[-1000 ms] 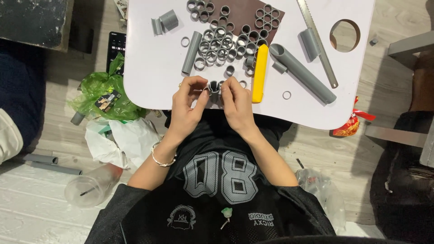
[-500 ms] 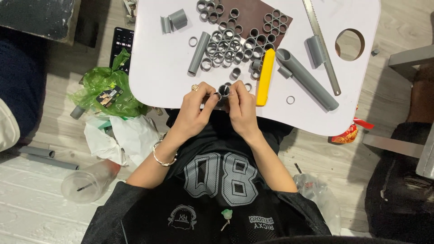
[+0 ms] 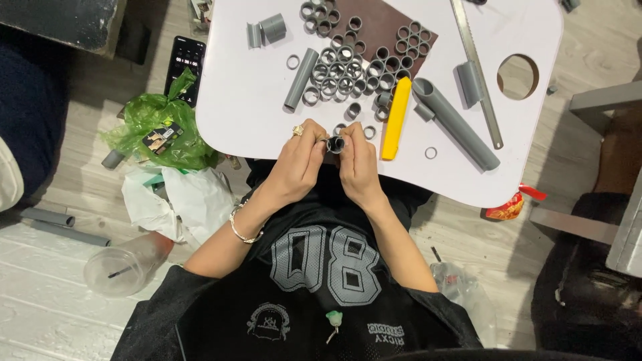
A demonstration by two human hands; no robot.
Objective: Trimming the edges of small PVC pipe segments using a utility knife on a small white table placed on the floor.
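My left hand (image 3: pixel 298 164) and my right hand (image 3: pixel 358 167) meet at the near edge of the white table (image 3: pixel 241 100). Together they pinch a short grey pipe ring (image 3: pixel 336 144) between the fingertips, its open end facing up. My left hand wears a ring and a bracelet. Just beyond my fingers lie several cut grey pipe rings (image 3: pixel 348 70), some on a brown sheet (image 3: pixel 381 27). A yellow cutter (image 3: pixel 396 117) lies right of my right hand.
A long grey pipe (image 3: pixel 455 124), a shorter grey pipe (image 3: pixel 301 79), a metal ruler (image 3: pixel 476 70) and a round hole (image 3: pixel 518 77) are on the table. A phone (image 3: pixel 185 61), green bag (image 3: pixel 157 130), plastic cup (image 3: pixel 120 267) and pipes (image 3: pixel 63 227) lie on the floor.
Both hands stay together on the small ring; the view has shifted so the table sits a little lower and closer. The fingers have turned slightly around the ring.
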